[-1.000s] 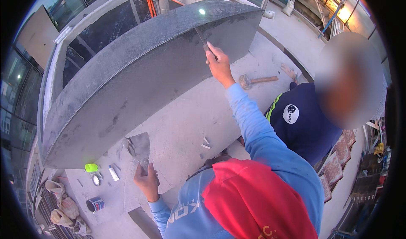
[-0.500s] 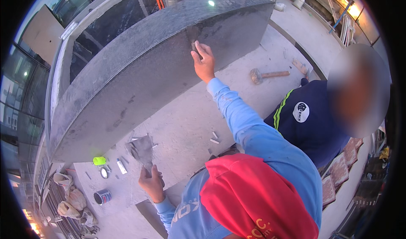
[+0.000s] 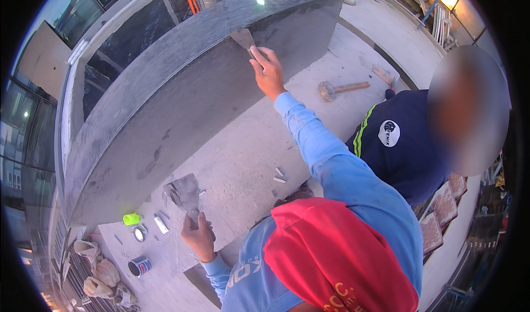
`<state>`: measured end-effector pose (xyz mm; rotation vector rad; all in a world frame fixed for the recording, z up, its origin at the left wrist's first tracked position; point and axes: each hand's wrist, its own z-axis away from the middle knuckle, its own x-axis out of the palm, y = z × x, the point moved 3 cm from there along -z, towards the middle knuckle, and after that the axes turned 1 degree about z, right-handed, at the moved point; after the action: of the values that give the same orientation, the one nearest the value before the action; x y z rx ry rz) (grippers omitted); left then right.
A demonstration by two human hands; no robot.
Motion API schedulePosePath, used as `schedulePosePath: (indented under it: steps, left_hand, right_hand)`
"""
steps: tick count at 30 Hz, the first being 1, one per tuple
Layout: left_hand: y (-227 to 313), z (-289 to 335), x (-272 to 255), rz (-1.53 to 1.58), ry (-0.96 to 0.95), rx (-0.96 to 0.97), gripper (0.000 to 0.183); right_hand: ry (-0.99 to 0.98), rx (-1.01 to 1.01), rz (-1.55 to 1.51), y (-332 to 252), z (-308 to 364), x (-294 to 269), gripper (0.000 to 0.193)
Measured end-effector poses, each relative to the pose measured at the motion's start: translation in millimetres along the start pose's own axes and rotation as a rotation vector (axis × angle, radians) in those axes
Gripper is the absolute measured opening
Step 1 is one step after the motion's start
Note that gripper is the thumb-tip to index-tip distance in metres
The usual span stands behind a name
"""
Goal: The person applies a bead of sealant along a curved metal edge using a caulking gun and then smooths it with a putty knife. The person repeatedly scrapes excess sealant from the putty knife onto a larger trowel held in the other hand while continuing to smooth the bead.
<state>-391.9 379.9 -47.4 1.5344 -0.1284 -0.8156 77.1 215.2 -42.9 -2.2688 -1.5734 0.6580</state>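
Observation:
My right hand (image 3: 269, 73) is closed round the handle of a putty knife (image 3: 243, 38). Its blade lies against the upper front edge of a long, curved dark grey stone-like block (image 3: 182, 107). Lower down, my left hand (image 3: 199, 237) grips a wider putty knife (image 3: 184, 193) by its handle. Dark grey paste clings to that blade, which is held over the pale surface in front of the block. Dark smudges mark the block's front face.
Beside me at the right is a co-worker in a navy top (image 3: 403, 146). A mallet (image 3: 328, 91) lies near them. On the left are a can (image 3: 140, 265), a bright green item (image 3: 131, 219), a white tube (image 3: 160, 223) and several sacks (image 3: 104, 273). Reddish slabs (image 3: 440, 218) sit at the right.
My right hand has turned the putty knife, so its blade now tilts leftward over the block's edge with its flat face showing. My left hand has hardly moved. The whole view has shifted slightly.

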Motion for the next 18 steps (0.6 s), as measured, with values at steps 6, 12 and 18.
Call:
schedulePosePath:
  steps: [6,12,18]
  left_hand:
    - [10,-1,0,-0.026,-0.049,0.052,0.024]
    - [14,-8,0,0.021,0.015,0.087,0.022]
    - [1,-8,19,0.104,-0.033,-0.016,0.031]
  right_hand:
    - [0.116,0.009,0.038,38,14,-15,0.039]
    - [0.034,-0.056,-0.048,8,-7,-56,0.038]
    - [-0.735,-0.408,0.450,-22,-160,-56,0.039]
